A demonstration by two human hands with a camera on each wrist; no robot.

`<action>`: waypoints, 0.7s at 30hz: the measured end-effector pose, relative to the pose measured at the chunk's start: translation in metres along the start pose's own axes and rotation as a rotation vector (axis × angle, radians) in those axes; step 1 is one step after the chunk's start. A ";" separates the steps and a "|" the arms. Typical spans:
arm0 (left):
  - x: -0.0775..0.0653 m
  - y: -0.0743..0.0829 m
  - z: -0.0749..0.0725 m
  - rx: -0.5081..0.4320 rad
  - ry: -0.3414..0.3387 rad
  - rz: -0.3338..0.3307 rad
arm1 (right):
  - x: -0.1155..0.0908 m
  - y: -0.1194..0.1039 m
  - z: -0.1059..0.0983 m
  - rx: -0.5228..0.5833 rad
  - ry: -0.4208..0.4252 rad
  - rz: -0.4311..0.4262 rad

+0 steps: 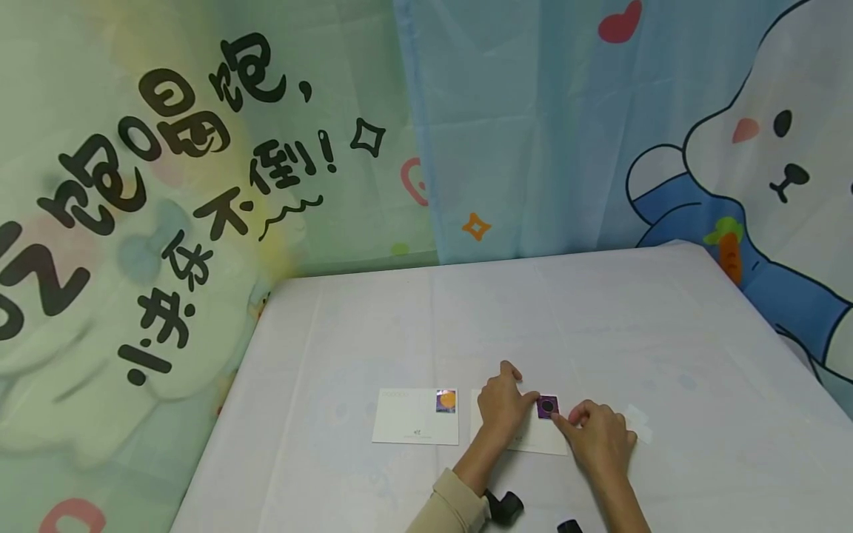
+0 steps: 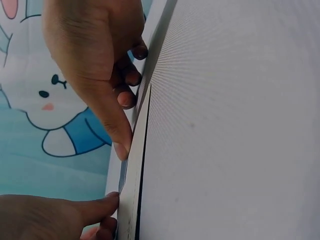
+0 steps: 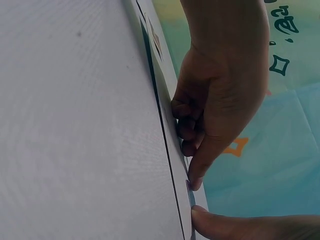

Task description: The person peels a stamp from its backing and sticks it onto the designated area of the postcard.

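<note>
A small dark purple stamp-like square with a black circle [image 1: 548,406] lies on the upper right of a white card [image 1: 533,439]. My left hand [image 1: 504,402] reaches over the card, its thumb at the square's left edge. At the lower right corner of the square rests the thumb of my right hand [image 1: 601,437]. Low side-on, the left wrist view shows my right hand [image 2: 95,65] thumb-down on the card [image 2: 134,185], its other fingers loosely bent. From the other side, the right wrist view shows my left hand [image 3: 220,100] likewise, thumb extended. Part of the card is hidden beneath my left hand.
Left of my hands lies a second white card [image 1: 406,422] bearing a purple and orange stamp-like square [image 1: 446,401]. Pale, clear-looking pieces [image 1: 640,422] sit beside my right hand. A white cloth covers the table [image 1: 346,333]; printed curtains hang behind it.
</note>
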State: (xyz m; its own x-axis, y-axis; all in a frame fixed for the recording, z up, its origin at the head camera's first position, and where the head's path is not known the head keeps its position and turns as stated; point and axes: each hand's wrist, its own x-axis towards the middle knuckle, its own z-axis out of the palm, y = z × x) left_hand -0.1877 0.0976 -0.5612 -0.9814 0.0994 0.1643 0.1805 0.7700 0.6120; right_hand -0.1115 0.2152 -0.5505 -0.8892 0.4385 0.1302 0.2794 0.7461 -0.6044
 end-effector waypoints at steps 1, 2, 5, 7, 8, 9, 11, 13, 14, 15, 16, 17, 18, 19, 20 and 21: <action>0.000 0.000 0.000 -0.004 0.003 0.000 | 0.000 0.000 0.000 -0.001 0.002 -0.001; 0.000 -0.001 0.000 -0.007 0.002 0.002 | 0.000 0.000 0.000 0.000 0.001 -0.001; -0.001 -0.001 0.001 -0.004 0.008 0.013 | 0.000 0.001 0.000 -0.002 0.002 -0.004; -0.001 -0.001 0.000 0.005 0.013 0.012 | 0.000 0.002 0.001 -0.005 0.003 -0.011; -0.001 -0.001 0.000 0.004 0.014 0.008 | 0.000 0.002 0.002 -0.004 0.003 -0.017; -0.001 -0.001 0.000 -0.003 0.015 0.002 | 0.000 0.003 0.002 -0.005 0.006 -0.024; 0.000 0.000 -0.001 -0.028 0.016 -0.014 | 0.000 0.004 0.004 -0.004 0.010 -0.043; 0.001 0.001 -0.003 -0.044 0.029 -0.025 | 0.000 0.006 0.005 0.008 0.018 -0.061; 0.001 0.002 -0.004 -0.052 0.036 -0.028 | 0.000 0.006 0.005 0.016 0.025 -0.068; 0.001 0.002 -0.005 -0.052 0.045 -0.029 | 0.000 0.007 0.005 0.023 0.031 -0.072; 0.000 0.003 -0.007 -0.051 0.053 -0.026 | 0.001 0.007 0.006 0.032 0.037 -0.073; 0.000 0.003 -0.009 -0.047 0.061 -0.019 | 0.001 0.008 0.006 0.041 0.041 -0.070; -0.001 0.003 -0.011 -0.036 0.071 -0.010 | 0.001 0.008 0.006 0.053 0.044 -0.061; -0.002 0.002 -0.013 -0.026 0.081 0.005 | 0.001 0.008 0.006 0.067 0.049 -0.054; -0.004 0.001 -0.016 -0.018 0.091 0.026 | 0.000 0.008 0.006 0.077 0.047 -0.044; -0.006 0.000 -0.019 -0.009 0.104 0.054 | 0.000 0.007 0.007 0.088 0.045 -0.035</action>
State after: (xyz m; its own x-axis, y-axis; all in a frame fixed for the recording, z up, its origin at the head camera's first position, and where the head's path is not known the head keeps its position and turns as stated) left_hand -0.1807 0.0856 -0.5476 -0.9581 0.0743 0.2767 0.2342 0.7593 0.6071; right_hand -0.1119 0.2173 -0.5600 -0.8802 0.4363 0.1868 0.2132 0.7152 -0.6656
